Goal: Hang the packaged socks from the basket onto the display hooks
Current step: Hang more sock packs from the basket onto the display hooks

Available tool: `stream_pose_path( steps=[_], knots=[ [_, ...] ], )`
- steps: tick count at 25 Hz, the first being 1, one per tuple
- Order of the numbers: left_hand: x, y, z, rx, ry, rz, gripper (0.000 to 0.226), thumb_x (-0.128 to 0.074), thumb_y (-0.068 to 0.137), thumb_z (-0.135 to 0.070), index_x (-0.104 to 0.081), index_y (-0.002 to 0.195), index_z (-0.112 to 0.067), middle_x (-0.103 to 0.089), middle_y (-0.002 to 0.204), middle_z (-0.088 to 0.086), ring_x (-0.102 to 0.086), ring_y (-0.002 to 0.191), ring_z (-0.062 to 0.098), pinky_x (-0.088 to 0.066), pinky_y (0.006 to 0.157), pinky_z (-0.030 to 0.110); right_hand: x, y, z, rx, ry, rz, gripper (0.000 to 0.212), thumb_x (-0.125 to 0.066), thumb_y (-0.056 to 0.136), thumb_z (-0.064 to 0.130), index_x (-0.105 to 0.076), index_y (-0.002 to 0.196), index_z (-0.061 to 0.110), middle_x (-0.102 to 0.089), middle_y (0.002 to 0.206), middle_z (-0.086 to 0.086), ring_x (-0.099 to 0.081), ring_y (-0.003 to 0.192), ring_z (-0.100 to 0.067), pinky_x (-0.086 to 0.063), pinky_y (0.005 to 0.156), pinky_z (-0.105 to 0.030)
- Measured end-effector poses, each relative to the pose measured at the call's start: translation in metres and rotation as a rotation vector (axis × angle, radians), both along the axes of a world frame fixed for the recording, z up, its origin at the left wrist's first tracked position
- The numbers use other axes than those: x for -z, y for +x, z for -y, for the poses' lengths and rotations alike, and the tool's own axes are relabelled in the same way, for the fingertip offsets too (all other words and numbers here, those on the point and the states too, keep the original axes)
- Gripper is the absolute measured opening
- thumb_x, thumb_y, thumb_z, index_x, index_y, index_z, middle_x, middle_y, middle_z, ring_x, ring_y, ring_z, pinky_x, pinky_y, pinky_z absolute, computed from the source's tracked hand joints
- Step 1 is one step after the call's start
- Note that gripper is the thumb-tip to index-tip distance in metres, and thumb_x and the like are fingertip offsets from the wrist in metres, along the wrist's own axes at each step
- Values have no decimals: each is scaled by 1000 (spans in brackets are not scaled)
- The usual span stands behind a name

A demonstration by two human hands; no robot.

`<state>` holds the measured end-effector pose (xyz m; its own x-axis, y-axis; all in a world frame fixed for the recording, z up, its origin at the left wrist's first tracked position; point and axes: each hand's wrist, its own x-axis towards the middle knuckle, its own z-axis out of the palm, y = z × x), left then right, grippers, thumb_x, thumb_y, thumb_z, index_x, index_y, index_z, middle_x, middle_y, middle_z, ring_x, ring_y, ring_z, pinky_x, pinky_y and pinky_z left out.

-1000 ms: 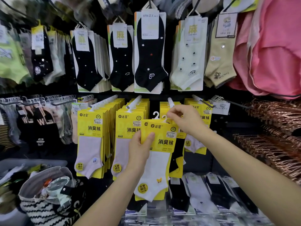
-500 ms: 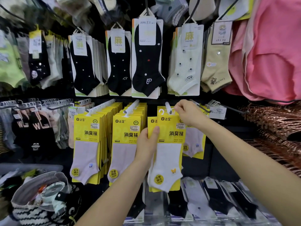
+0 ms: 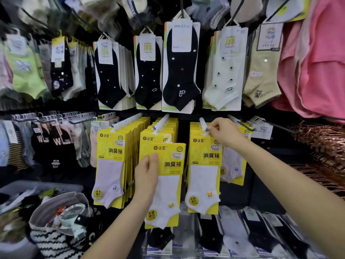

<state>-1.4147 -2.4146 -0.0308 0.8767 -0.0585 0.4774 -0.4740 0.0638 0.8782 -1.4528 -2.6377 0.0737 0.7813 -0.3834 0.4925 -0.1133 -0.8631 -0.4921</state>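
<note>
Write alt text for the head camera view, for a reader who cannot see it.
A person's left hand holds a yellow-carded white sock pack before a sock display, while the right hand pinches the top of a matching hung pack on a white display hook. Above hang black socks.

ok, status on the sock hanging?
Left hand grips loose sock pack. Right hand pinches tab of hung pack at hook. Nothing in the way.
</note>
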Motion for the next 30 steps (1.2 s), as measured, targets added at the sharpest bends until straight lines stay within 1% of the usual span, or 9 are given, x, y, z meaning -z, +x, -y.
stream_pose_path(
  steps=[4,7,10,16,22,24,26,28,30],
  knots=[
    [-4,-14,24,154,87,11,36,-45,97,-29,-38,67,-10,-31,62,1,-28,54,6,-22,50,20,1,-22,-11,-116,104,239,15,-56,90,25,-61,76,20,-54,64,11,-47,57,-1,-33,50,-15],
    [-5,-24,46,230,61,-9,37,-46,97,-29,-45,68,-6,-37,62,1,-33,57,9,-25,53,22,7,-37,-19,-266,147,66,15,-62,87,30,-67,77,20,-63,71,5,-54,64,-7,-45,62,-24],
    [-9,-28,62,261,56,-29,38,-47,96,-31,-41,61,-17,-38,54,-12,-34,49,1,-28,48,16,4,-42,-12,-264,102,9,13,-63,86,21,-66,73,22,-63,73,11,-57,71,-6,-49,74,-31],
    [-28,-17,91,152,-44,-91,2,-54,92,-20,-53,94,-20,-56,79,-5,-53,66,5,-42,57,17,-11,-22,7,-148,127,88,21,-60,87,18,-66,72,4,-58,69,-4,-46,60,-12,-39,59,-27],
    [-13,-2,97,78,19,-130,9,-59,89,-17,-53,95,-20,-54,84,-4,-54,75,11,-41,60,16,-2,1,10,-82,87,-15,22,-62,85,23,-67,73,5,-64,70,-9,-52,65,-15,-38,54,-25],
    [-11,3,97,49,48,-147,26,-61,88,-19,-50,111,-14,-55,101,1,-56,92,17,-47,74,23,5,-2,11,-28,72,38,14,-65,83,30,-63,80,16,-58,73,5,-53,72,-14,-37,54,-25],
    [-11,7,98,76,128,-98,44,-59,89,-19,-43,129,-12,-52,124,3,-51,116,19,-46,96,35,21,-9,12,22,133,130,29,-65,83,37,-57,104,18,-53,90,8,-53,87,-14,-41,68,-25],
    [-15,6,101,207,165,-19,49,-53,91,-17,-39,137,-15,-52,132,1,-49,122,17,-42,104,41,50,-17,6,-46,235,186,29,-59,89,35,-52,113,21,-53,98,13,-54,98,-15,-41,76,-12],
    [-18,4,105,360,110,14,41,-47,93,-9,-42,132,-20,-60,118,-5,-55,112,15,-45,99,35,77,-18,-4,-209,318,203,20,-51,94,25,-45,112,29,-54,99,19,-54,97,-9,-37,68,2]
  ],
)
